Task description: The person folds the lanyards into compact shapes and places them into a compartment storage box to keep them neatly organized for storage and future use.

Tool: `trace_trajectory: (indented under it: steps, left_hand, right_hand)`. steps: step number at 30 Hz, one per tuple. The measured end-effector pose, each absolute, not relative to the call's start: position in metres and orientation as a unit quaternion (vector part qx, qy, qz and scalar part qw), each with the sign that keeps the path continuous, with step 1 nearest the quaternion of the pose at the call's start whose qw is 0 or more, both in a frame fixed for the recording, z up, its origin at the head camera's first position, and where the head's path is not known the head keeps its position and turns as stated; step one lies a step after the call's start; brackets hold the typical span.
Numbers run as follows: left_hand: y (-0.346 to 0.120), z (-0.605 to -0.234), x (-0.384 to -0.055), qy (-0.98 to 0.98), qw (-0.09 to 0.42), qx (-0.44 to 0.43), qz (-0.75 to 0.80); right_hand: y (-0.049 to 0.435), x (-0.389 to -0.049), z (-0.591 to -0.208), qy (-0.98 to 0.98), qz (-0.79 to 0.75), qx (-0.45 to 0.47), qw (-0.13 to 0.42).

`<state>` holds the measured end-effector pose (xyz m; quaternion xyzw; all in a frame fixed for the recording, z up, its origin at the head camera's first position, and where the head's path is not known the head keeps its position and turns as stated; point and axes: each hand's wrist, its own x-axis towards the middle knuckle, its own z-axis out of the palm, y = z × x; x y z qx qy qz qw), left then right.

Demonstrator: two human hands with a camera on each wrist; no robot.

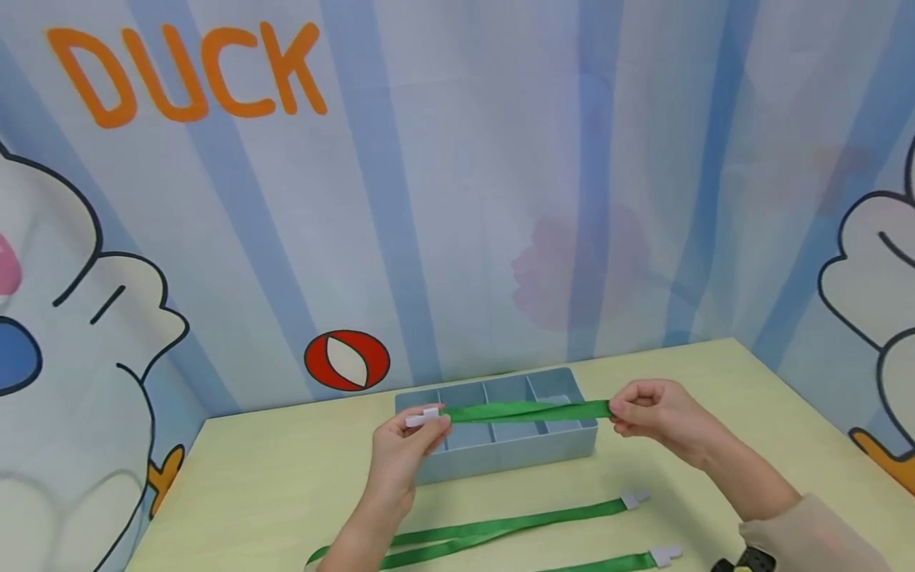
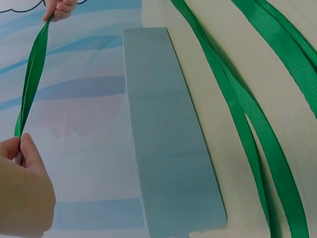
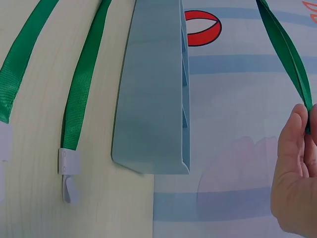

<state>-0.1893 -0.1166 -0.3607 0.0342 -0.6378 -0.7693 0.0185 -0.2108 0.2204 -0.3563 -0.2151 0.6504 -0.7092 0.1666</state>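
Green lanyard (image 1: 529,411) stretched out above the desk (image 1: 236,477)

The lanyard is a flat, bright green band, doubled so that its two strands run one against the other and partly overlap. From the head it looks nearly level and almost straight; in both wrist views it turns partly edge-on, darker, narrow towards its ends and wider between them. A small white clip (image 1: 422,417) finishes the end on the left.

The left hand (image 1: 400,453) pinches that end between thumb and fingers, the clip sticking out beside the thumb. The right hand (image 1: 661,413) grips the opposite end between thumb and fingertips. The wrist views show the band raised off the desk and apart from the blue-grey box (image 1: 511,458), whose compartments it crosses in the head view.

On the desk in front of the box lies a second lanyard (image 1: 500,526), its ribbed green strands crossing, with a whitish clip at its right end. Nearer the person, a third lanyard (image 1: 600,565) is partly cut off by the lower edge of the head view.
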Motion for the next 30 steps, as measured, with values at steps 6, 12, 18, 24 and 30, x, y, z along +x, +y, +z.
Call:
trace_trajectory:
  steps: [6, 12, 18, 24, 30]
  left_hand:
    - [-0.114, -0.363, -0.186, -0.631, 0.012, 0.031, -0.775]
    - [-0.112, -0.364, -0.187, -0.635, 0.001, 0.035, -0.772]
    - [-0.108, -0.366, -0.186, -0.632, -0.009, 0.037, -0.774]
    - [-0.103, -0.363, -0.186, -0.621, -0.015, 0.032, -0.783]
    - [-0.099, -0.36, -0.188, -0.618, -0.021, 0.031, -0.785]
  right_hand:
    - [0.219, -0.208, -0.357, 0.642, -0.732, -0.161, 0.164]
    - [0.216, -0.209, -0.351, 0.71, -0.683, -0.111, 0.134]
    - [0.216, -0.209, -0.348, 0.736, -0.658, -0.098, 0.121]
    - [0.214, -0.21, -0.343, 0.756, -0.639, -0.088, 0.111]
    - [0.21, -0.211, -0.338, 0.759, -0.636, -0.09, 0.109]
